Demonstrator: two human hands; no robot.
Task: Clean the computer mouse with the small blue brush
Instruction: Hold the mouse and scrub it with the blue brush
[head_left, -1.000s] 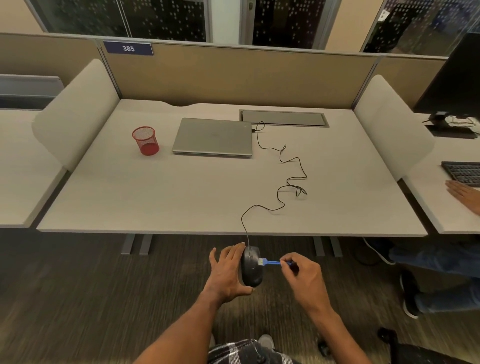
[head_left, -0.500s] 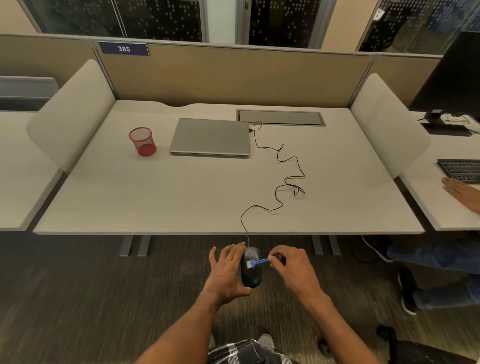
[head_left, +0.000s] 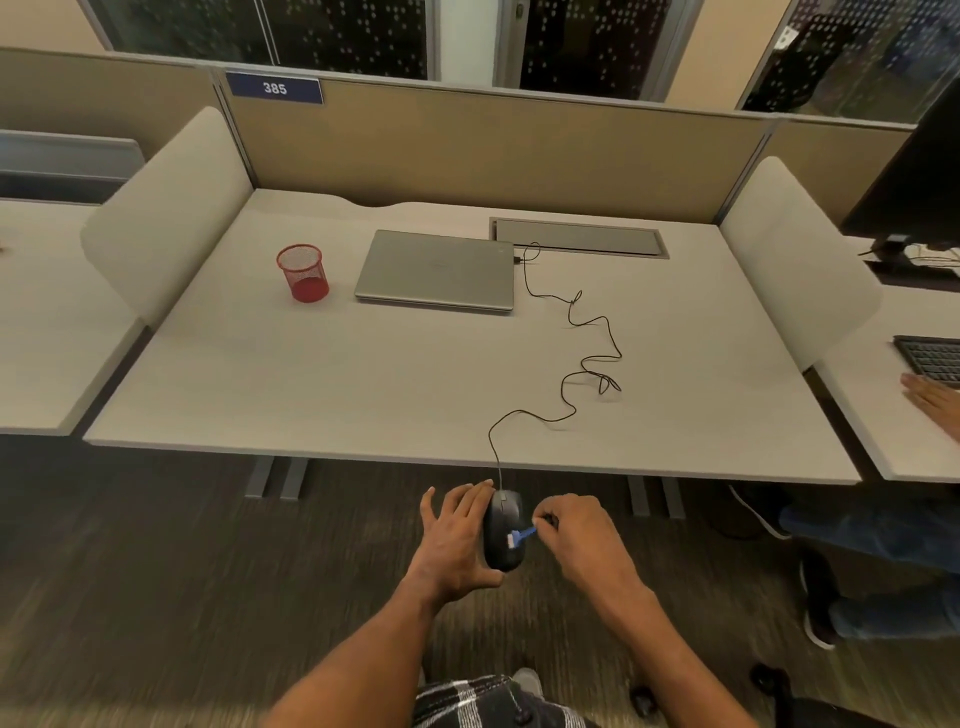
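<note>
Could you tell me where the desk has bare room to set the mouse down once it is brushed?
The widest bare patch of the pale grey desk runs along the front edge, below the red mesh cup and closed silver laptop. The far right corner also looks free. The middle right is crowded by the loose black cable.

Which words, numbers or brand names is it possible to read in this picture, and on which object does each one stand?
"385": white digits on the blue nameplate, fixed to the top of the desk partition.
Laptop: a faint mark on the closed lid, too small to read.
Mouse and keyboard: no readable text.
</note>
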